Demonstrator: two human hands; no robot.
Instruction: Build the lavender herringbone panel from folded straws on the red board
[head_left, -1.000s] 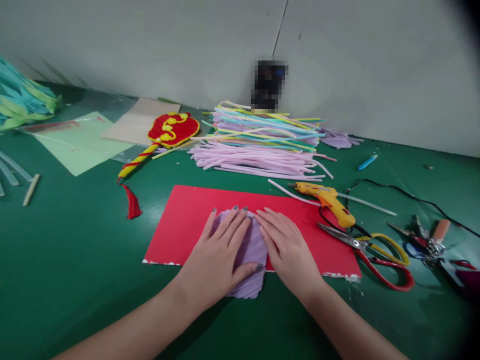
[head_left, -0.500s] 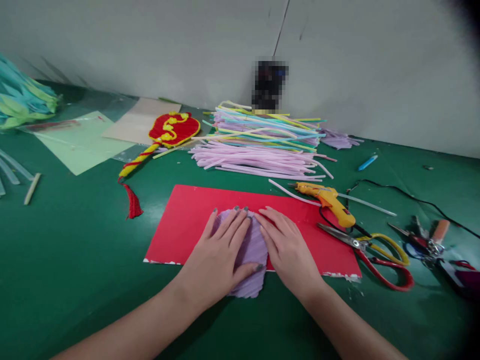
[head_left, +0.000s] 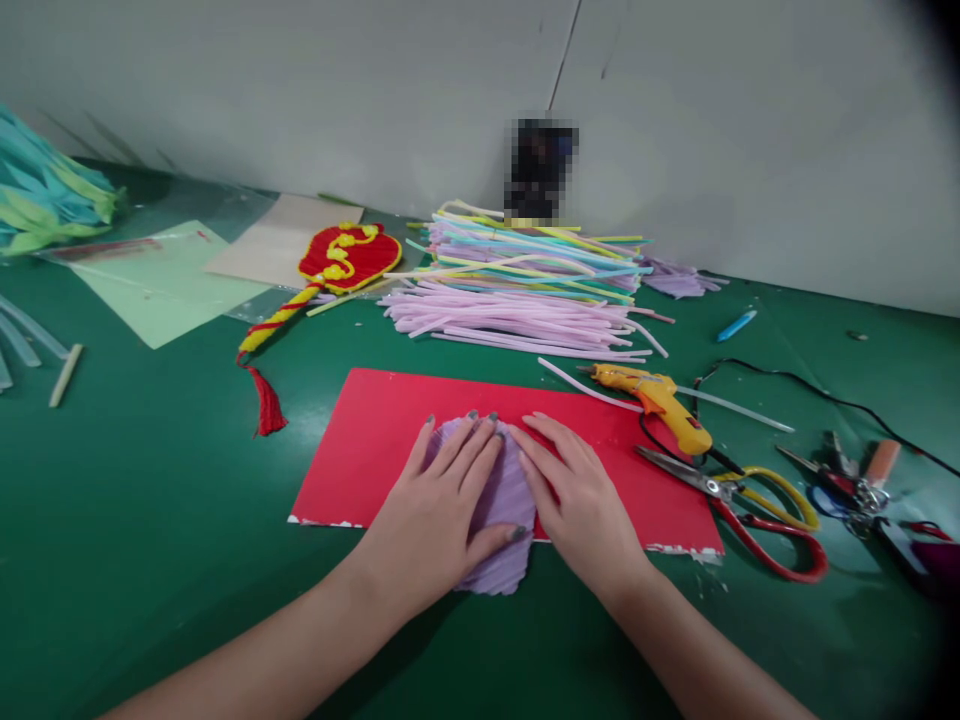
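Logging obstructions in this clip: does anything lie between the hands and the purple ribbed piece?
Nothing visible does. The left hand lies spread over the purple ribbed piece, and the right hand is at its right edge. The scissors and yellow glue gun lie off to the right, not between.

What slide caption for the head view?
Left hand spread on ribbed purple piece, right hand at its edge, red board partly beneath.

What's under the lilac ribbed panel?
The lilac ribbed panel lies over the red board, its near end extending past the board's edge above the green tabletop. Anything else directly beneath is covered.
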